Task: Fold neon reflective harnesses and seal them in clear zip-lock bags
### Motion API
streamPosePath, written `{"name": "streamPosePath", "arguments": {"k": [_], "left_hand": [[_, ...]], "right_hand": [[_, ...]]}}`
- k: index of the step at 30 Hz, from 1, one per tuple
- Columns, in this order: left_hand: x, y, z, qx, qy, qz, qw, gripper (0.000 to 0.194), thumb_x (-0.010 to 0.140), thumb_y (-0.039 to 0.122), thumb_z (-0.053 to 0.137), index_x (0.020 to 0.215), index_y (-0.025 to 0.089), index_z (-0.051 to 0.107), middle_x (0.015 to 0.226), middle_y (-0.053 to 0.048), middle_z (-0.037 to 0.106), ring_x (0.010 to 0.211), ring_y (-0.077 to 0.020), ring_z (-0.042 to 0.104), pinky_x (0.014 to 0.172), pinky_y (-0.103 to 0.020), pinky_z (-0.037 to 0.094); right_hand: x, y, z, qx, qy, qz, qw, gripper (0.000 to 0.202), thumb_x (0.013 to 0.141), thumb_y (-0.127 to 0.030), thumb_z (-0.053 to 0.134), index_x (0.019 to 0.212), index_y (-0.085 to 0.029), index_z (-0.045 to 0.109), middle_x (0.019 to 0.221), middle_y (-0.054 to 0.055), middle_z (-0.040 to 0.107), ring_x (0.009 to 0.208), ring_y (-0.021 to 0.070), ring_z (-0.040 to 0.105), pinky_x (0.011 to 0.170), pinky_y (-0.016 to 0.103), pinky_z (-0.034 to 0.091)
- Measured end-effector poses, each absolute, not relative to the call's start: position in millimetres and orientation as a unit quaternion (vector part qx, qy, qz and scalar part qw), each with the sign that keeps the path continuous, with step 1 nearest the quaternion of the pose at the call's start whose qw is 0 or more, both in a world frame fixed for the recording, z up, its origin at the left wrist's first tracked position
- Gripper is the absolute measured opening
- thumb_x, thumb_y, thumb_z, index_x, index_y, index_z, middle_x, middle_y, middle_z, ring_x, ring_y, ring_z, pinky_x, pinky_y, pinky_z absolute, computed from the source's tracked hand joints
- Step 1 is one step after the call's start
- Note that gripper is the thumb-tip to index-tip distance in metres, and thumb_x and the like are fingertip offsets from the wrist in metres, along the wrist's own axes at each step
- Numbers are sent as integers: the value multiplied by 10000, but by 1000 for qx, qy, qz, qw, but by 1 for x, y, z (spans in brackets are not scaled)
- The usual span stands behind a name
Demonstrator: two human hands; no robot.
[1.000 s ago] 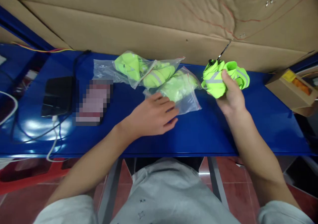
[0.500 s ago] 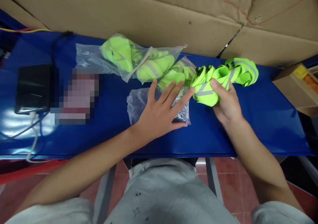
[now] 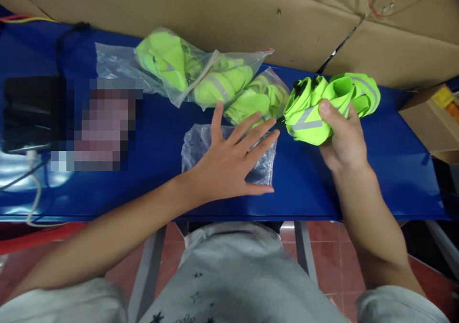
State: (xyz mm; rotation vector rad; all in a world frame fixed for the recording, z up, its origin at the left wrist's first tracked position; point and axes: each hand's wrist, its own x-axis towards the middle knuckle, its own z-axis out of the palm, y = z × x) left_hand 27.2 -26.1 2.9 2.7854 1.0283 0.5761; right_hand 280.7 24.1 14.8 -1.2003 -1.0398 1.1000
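Note:
My right hand is wrapped round a bundled neon-yellow reflective vest with grey stripes, held over the right part of the blue table. Fingers spread, my left hand lies over a clear zip bag that looks flat. Behind it, three bagged neon-yellow bundles rest in a row: the left one, the middle one and the right one. Another neon-yellow piece with a grey stripe shows just behind my right hand; whether it joins the held vest I cannot tell.
A black box-shaped device with a white cable sits at the left, beside a pixelated item. Cardboard sheets line the table's back. An open cardboard box stands at the right end of the blue table.
My right hand has moved the vest a little to the right, away from my left hand and the bagged bundles. My left hand stays spread over the clear bag. The view has shifted slightly.

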Motion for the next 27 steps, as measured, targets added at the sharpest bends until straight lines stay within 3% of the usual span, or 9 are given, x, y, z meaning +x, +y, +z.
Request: {"name": "streamPosePath", "arguments": {"k": [3, 8, 12, 15, 18, 20, 22, 27], "left_hand": [[29, -28, 0, 925, 322, 177, 94, 1174, 806, 806, 738, 1673, 132, 324, 1689, -240, 401, 1589, -475, 344, 1267, -817, -118], [31, -29, -3, 925, 325, 173, 94, 1060, 879, 666, 767, 1684, 167, 290, 1622, -212, 511, 1597, -426, 346, 1256, -790, -183], [31, -30, -2, 919, 335, 194, 78, 1012, 906, 726, 689, 1664, 157, 334, 1584, -220, 543, 1556, -414, 409, 1278, -771, -160], [30, -32, -2, 937, 284, 194, 57, 839, 959, 723, 611, 1620, 238, 433, 1639, -195, 486, 1556, -404, 411, 1291, -795, -25], [29, -33, 0, 963, 202, 171, 51, 469, 1044, 347, 600, 1512, 342, 568, 1699, -101, 432, 1530, -330, 457, 1293, -701, 223], [27, -34, 2, 973, 166, 153, 54, 459, 980, 163, 590, 1412, 301, 659, 1698, -79, 442, 1458, -307, 522, 1223, -585, 376], [26, -33, 2, 978, 151, 140, 40, 426, 929, 108, 587, 1308, 248, 722, 1676, -81, 476, 1356, -299, 583, 1095, -495, 466], [27, -26, 1, 971, 166, 171, -15, 248, 954, 87, 584, 1053, 227, 763, 1433, -79, 685, 1077, -226, 686, 911, -388, 509]], "right_hand": [[277, 23, 13, -517, -436, 474, 564, 548, 696, -454, 960, 1133, -296, 670, 1182, -12, 777, 1178, 269, 751, 1073, 471, 631], [276, 21, 19, -493, -436, 489, 572, 475, 713, -377, 966, 1102, -287, 709, 1162, 4, 790, 1158, 274, 755, 1062, 453, 632], [290, 19, 30, -468, -470, 513, 545, 463, 735, -404, 952, 1121, -259, 742, 1155, 34, 795, 1144, 290, 763, 1027, 475, 642], [304, 18, 39, -511, -481, 515, 492, 633, 539, -412, 1036, 1083, -253, 752, 1123, 58, 799, 1098, 320, 768, 971, 489, 651], [310, 18, 42, -548, -473, 502, 474, 710, 406, -402, 1063, 1027, -260, 748, 1091, 49, 802, 1024, 310, 774, 950, 501, 645], [308, 19, 40, -553, -467, 498, 478, 707, 419, -408, 1059, 1034, -254, 745, 1061, 44, 802, 953, 282, 772, 921, 493, 644], [304, 19, 36, -548, -473, 506, 469, 678, 450, -383, 1057, 1037, -247, 746, 1003, 31, 796, 868, 245, 758, 850, 453, 646], [299, 17, 29, -519, -510, 542, 420, 529, 593, -376, 1027, 1037, -275, 757, 924, -24, 769, 798, 193, 739, 764, 361, 641]]}}
